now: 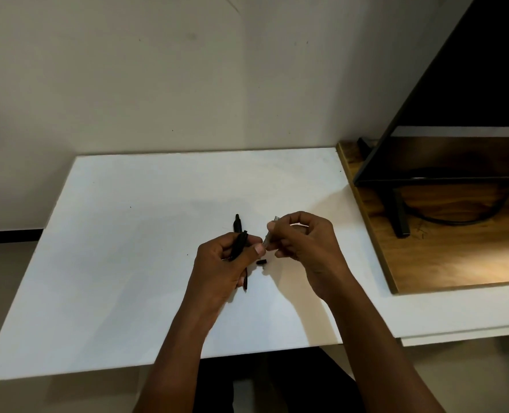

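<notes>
Over the middle of the white table [113,248], my left hand [220,269] grips a black pen part [238,245] that sticks up between its fingers. My right hand [304,248] pinches a thin grey, clear-looking tube [269,234] whose lower end meets my left thumb. Another black pen piece [237,223] lies on the table just beyond my left hand. A thin dark refill-like piece [245,280] lies partly hidden under my left hand. One small black cap-like bit [261,261] rests on the table between my hands.
A wooden board [441,257] lies on the table's right side, carrying a dark flat screen [462,99] on black legs [400,216], with a black cable [456,220] curving beneath. A pale wall stands behind the table. The table's front edge is close to my forearms.
</notes>
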`<act>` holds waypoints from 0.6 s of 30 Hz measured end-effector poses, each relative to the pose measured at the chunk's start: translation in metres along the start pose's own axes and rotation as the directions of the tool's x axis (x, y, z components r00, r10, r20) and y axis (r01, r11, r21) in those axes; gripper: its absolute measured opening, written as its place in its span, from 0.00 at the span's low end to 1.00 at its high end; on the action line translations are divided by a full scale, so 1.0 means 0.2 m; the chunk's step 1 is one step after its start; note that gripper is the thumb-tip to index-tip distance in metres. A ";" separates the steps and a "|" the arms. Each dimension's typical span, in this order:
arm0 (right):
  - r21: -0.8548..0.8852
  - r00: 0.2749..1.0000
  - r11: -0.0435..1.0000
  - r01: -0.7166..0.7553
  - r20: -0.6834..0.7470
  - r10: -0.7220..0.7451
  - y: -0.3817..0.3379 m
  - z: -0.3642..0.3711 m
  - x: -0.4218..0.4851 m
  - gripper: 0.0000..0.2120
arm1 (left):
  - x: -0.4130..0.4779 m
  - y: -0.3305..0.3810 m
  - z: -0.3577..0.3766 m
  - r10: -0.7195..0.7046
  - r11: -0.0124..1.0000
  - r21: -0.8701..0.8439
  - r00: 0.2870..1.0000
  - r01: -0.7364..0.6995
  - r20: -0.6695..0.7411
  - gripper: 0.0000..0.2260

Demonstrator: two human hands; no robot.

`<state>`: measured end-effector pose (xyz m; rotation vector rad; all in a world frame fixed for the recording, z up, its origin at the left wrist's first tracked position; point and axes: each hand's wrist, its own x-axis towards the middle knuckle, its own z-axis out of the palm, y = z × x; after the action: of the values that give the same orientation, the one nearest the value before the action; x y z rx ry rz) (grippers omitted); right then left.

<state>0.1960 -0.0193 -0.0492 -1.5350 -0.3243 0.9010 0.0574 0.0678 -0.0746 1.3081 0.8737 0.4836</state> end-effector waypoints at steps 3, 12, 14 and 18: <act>0.145 0.996 0.987 -0.073 0.068 0.064 0.01 -0.02 0.01 0.10 | -0.01 0.01 0.00 0.030 0.999 0.015 0.998 -0.029 -0.061 0.02; 0.394 0.923 0.836 -0.382 0.202 0.327 0.06 -0.04 0.03 0.07 | -0.01 0.06 0.01 0.181 0.983 0.013 0.966 -0.182 -0.187 0.04; 0.387 0.921 0.836 -0.388 0.204 0.333 0.07 -0.04 0.03 0.07 | -0.01 0.05 0.00 0.198 0.980 0.044 0.954 -0.193 -0.223 0.04; 0.395 0.912 0.823 -0.409 0.214 0.350 0.07 -0.03 0.03 0.07 | -0.01 0.03 -0.01 0.210 0.978 0.093 0.921 -0.189 -0.329 0.08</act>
<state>0.1996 -0.0226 -0.0655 -1.1379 0.1015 1.2984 0.0555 0.0697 -0.0685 1.3989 1.0479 0.8685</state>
